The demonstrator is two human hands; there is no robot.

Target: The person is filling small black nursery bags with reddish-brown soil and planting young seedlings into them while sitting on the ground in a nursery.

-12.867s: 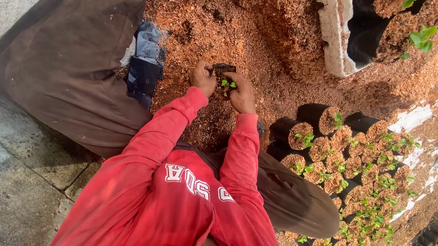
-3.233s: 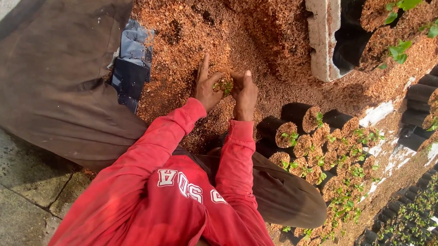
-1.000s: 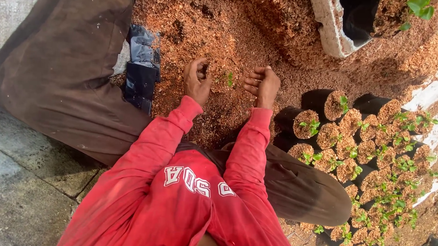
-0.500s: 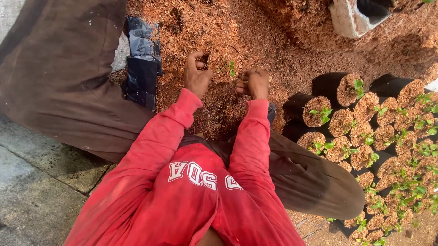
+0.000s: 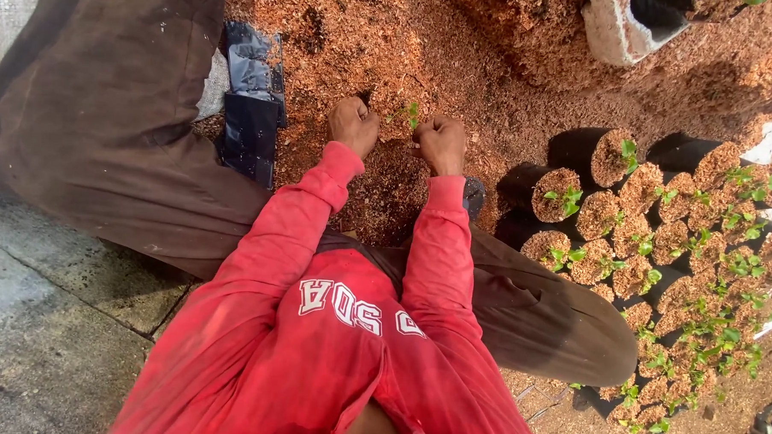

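My left hand [image 5: 353, 126] and my right hand [image 5: 441, 144] are both curled into loose fists, knuckles up, on either side of a small green seedling [image 5: 412, 115]. The fingers are tucked down into the reddish-brown sawdust-like mix [image 5: 460, 48], so I cannot tell whether they grip a bag under the plant or only press the mix in around its stem; the plant stands upright between them, which is why the hands sit so close on both sides. I am crouched over the pile, with my red sleeves [image 5: 440, 253] reaching forward between my knees, so the work stays right in front of me.

Just beside my left hand, a flat stack of empty black bags [image 5: 251, 110] lies at the edge of the mix, close by my knee. To my right, near my right knee, filled black bags with seedlings [image 5: 659, 226] are packed in rows, touching one another so they prop each other up; the nearest few lean on their sides. A pale concrete block [image 5: 611, 28] sits at the top of the pile, well apart from my hands.
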